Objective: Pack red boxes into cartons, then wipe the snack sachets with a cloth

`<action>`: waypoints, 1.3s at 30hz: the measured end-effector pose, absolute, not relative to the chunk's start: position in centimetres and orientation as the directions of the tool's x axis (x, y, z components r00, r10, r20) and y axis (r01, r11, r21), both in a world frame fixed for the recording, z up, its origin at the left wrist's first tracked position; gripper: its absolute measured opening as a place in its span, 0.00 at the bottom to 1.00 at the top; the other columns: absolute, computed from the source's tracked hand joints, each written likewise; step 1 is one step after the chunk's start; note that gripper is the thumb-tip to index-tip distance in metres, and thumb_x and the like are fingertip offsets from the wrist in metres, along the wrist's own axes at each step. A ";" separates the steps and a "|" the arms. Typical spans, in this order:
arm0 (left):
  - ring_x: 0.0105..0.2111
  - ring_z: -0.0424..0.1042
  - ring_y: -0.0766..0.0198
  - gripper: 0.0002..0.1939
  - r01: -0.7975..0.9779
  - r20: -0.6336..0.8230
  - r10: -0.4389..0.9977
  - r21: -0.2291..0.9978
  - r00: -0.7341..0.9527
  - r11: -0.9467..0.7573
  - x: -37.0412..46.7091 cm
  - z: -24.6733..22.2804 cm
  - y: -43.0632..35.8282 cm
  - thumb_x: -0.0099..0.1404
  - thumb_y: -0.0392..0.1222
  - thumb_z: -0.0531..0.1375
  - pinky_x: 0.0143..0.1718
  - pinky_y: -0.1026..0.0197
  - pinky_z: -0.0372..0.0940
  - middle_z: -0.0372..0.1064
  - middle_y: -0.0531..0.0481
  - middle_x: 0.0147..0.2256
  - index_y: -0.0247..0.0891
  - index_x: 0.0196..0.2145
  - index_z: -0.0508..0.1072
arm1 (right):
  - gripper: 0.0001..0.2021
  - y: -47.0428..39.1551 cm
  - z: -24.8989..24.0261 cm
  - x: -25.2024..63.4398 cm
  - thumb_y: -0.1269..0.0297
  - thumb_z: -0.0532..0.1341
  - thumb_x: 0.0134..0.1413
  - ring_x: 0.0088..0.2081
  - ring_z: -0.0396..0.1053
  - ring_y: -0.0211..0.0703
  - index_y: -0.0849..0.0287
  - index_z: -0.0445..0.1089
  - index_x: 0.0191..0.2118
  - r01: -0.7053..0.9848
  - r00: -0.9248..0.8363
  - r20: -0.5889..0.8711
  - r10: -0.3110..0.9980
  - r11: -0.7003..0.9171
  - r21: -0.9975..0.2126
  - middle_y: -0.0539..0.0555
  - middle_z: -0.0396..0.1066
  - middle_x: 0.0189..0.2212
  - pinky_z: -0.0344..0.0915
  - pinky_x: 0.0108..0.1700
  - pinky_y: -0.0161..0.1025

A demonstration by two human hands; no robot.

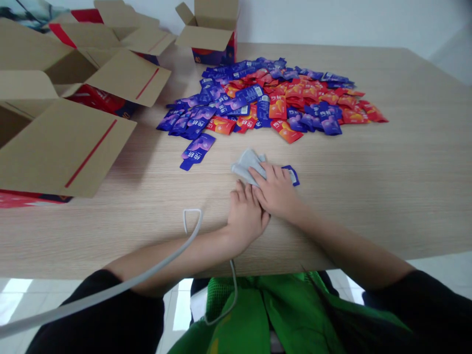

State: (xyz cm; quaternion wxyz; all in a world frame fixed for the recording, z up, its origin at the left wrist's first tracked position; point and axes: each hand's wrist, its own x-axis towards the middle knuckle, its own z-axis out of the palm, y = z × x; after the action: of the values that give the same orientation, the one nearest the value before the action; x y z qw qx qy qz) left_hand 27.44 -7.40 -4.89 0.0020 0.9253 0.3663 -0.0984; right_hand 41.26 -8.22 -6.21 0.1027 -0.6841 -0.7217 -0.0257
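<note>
Blue sachet (293, 174) under right hand (276, 191), lengthwise left-right

Packing room, open cartons (73, 88), sachet heap (273, 98)

Blue and red-orange sachets (273, 98) on a pale wood-grain table (387, 172), brown boxes (66, 142) with red stripes, a grey cloth (247, 164).
</note>
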 end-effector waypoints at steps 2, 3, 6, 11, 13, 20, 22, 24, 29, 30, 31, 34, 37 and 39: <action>0.67 0.52 0.27 0.39 0.681 -0.180 0.681 -0.071 0.710 -0.729 27.5 -4.9 -7.4 0.73 0.54 0.50 0.58 0.41 0.58 0.51 0.24 0.69 0.20 0.70 0.55 | 0.26 -8.6 -6.8 41.6 0.57 0.48 0.69 0.57 0.59 0.61 0.57 0.63 0.67 0.997 -0.035 0.176 0.984 0.046 -0.059 0.67 0.61 0.62 0.58 0.54 0.56; 0.67 0.52 0.27 0.39 0.683 -0.178 0.684 -0.076 0.708 -0.726 27.6 -4.9 -7.4 0.74 0.54 0.49 0.58 0.41 0.58 0.48 0.25 0.70 0.19 0.70 0.53 | 0.26 -8.8 -7.0 42.2 0.57 0.48 0.69 0.57 0.59 0.61 0.58 0.62 0.68 0.999 -0.012 0.183 0.983 0.020 -0.042 0.67 0.61 0.62 0.58 0.53 0.56; 0.67 0.51 0.27 0.40 0.685 -0.181 0.689 -0.095 0.702 -0.723 27.7 -5.0 -7.5 0.74 0.54 0.48 0.58 0.41 0.58 0.43 0.25 0.71 0.17 0.70 0.49 | 0.27 -9.7 -7.4 44.5 0.56 0.46 0.69 0.56 0.60 0.63 0.59 0.61 0.69 0.995 0.100 0.206 0.974 -0.098 -0.018 0.68 0.60 0.62 0.59 0.53 0.57; 0.67 0.52 0.27 0.41 0.682 -0.174 0.686 -0.091 0.706 -0.725 27.6 -5.1 -7.5 0.74 0.54 0.48 0.58 0.41 0.58 0.43 0.25 0.71 0.16 0.70 0.49 | 0.27 -11.1 -8.6 49.1 0.59 0.47 0.67 0.52 0.62 0.63 0.64 0.64 0.65 0.969 0.248 0.216 0.945 -0.239 -0.065 0.71 0.61 0.58 0.61 0.52 0.59; 0.67 0.52 0.27 0.41 0.685 -0.170 0.688 -0.089 0.705 -0.723 27.6 -5.1 -7.5 0.74 0.54 0.48 0.58 0.41 0.58 0.43 0.25 0.71 0.16 0.70 0.50 | 0.26 -11.1 -8.7 50.9 0.63 0.48 0.64 0.51 0.62 0.62 0.63 0.66 0.64 0.968 0.244 0.215 0.946 -0.223 -0.118 0.70 0.61 0.56 0.62 0.53 0.59; 0.67 0.51 0.27 0.40 0.690 -0.167 0.693 -0.086 0.702 -0.719 27.6 -5.0 -7.5 0.74 0.55 0.48 0.58 0.42 0.58 0.42 0.27 0.71 0.18 0.71 0.51 | 0.26 -8.7 -5.6 48.9 0.70 0.48 0.62 0.52 0.65 0.53 0.59 0.69 0.62 0.932 0.162 0.256 0.953 -0.062 -0.356 0.63 0.64 0.52 0.63 0.56 0.51; 0.67 0.52 0.28 0.40 0.686 -0.164 0.691 -0.091 0.704 -0.721 27.6 -4.9 -7.5 0.74 0.55 0.49 0.57 0.42 0.58 0.45 0.26 0.71 0.18 0.70 0.53 | 0.25 -8.2 -5.2 45.6 0.69 0.49 0.63 0.55 0.62 0.55 0.61 0.69 0.62 0.959 0.065 0.294 0.953 0.022 -0.282 0.65 0.62 0.58 0.60 0.58 0.51; 0.64 0.57 0.29 0.38 0.677 -0.171 0.682 -0.091 0.711 -0.730 27.6 -4.8 -7.4 0.73 0.54 0.50 0.56 0.42 0.59 0.54 0.24 0.67 0.17 0.68 0.58 | 0.24 -7.9 -5.4 42.8 0.67 0.49 0.65 0.56 0.61 0.57 0.58 0.69 0.63 0.974 -0.074 0.252 0.965 0.125 -0.192 0.64 0.62 0.61 0.59 0.57 0.52; 0.66 0.54 0.28 0.39 0.680 -0.167 0.684 -0.093 0.710 -0.728 27.6 -4.7 -7.4 0.74 0.55 0.49 0.57 0.42 0.58 0.53 0.23 0.68 0.17 0.68 0.56 | 0.25 -8.3 -6.8 42.1 0.65 0.49 0.66 0.55 0.60 0.57 0.51 0.64 0.67 0.987 -0.108 0.189 0.976 0.128 -0.095 0.61 0.62 0.63 0.58 0.53 0.53; 0.67 0.52 0.28 0.40 0.682 -0.170 0.687 -0.096 0.707 -0.725 27.6 -4.7 -7.4 0.74 0.56 0.48 0.57 0.42 0.58 0.49 0.24 0.69 0.17 0.69 0.54 | 0.26 -8.6 -7.0 42.8 0.66 0.50 0.66 0.55 0.60 0.58 0.51 0.64 0.66 0.994 -0.055 0.199 0.978 0.073 -0.084 0.61 0.61 0.64 0.58 0.53 0.54; 0.67 0.52 0.28 0.41 0.682 -0.175 0.687 -0.100 0.705 -0.725 27.6 -4.8 -7.5 0.74 0.56 0.48 0.57 0.42 0.58 0.46 0.25 0.70 0.17 0.70 0.52 | 0.26 -8.9 -7.2 43.6 0.66 0.50 0.65 0.54 0.60 0.59 0.52 0.65 0.66 0.997 0.002 0.211 0.977 0.014 -0.075 0.62 0.61 0.64 0.58 0.53 0.54; 0.67 0.52 0.29 0.41 0.681 -0.187 0.689 -0.117 0.700 -0.723 27.6 -4.8 -7.5 0.74 0.56 0.48 0.58 0.42 0.58 0.42 0.27 0.71 0.19 0.71 0.51 | 0.27 -10.2 -7.7 46.0 0.66 0.51 0.63 0.51 0.62 0.60 0.54 0.64 0.67 0.988 0.150 0.227 0.962 -0.136 -0.078 0.64 0.61 0.62 0.61 0.51 0.55; 0.67 0.53 0.29 0.41 0.680 -0.186 0.690 -0.126 0.699 -0.722 27.6 -4.8 -7.5 0.74 0.56 0.48 0.57 0.42 0.59 0.42 0.27 0.71 0.17 0.70 0.50 | 0.27 -11.6 -8.4 48.2 0.67 0.50 0.63 0.49 0.63 0.59 0.56 0.64 0.66 0.970 0.241 0.224 0.944 -0.227 -0.089 0.66 0.61 0.59 0.64 0.50 0.55; 0.67 0.53 0.28 0.41 0.676 -0.183 0.688 -0.128 0.703 -0.725 27.6 -4.9 -7.5 0.74 0.56 0.48 0.57 0.42 0.59 0.42 0.26 0.71 0.16 0.70 0.50 | 0.26 -12.2 -8.7 49.6 0.67 0.49 0.63 0.50 0.63 0.61 0.58 0.65 0.65 0.968 0.249 0.222 0.943 -0.236 -0.085 0.68 0.61 0.58 0.64 0.51 0.57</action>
State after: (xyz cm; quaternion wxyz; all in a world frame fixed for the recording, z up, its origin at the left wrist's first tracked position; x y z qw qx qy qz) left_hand 27.60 -7.49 -4.88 -0.0256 0.9223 0.3697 -0.1097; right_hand 49.60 -12.18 -8.74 0.1023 -0.7836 -0.6096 -0.0620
